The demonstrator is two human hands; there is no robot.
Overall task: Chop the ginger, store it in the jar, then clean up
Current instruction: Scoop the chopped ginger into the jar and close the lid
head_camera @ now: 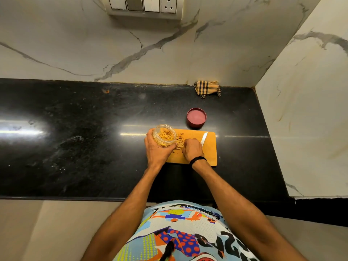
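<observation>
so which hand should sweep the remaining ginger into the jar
Right. The right hand sits against the chopped ginger on the cutting board, while the left hand grips the tilted plastic jar, its mouth facing the pile, so it is busy.

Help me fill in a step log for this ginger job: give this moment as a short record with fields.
stage: chopped ginger going into the jar, some already inside
left hand: grips the jar, tilted on the board, mouth toward the ginger
right hand: fingers curled at the ginger pile; grip unclear
knife: blade over the cutting board, handle hidden behind the right hand
lid: off, on the counter behind the board
cloth: against the back wall
</observation>
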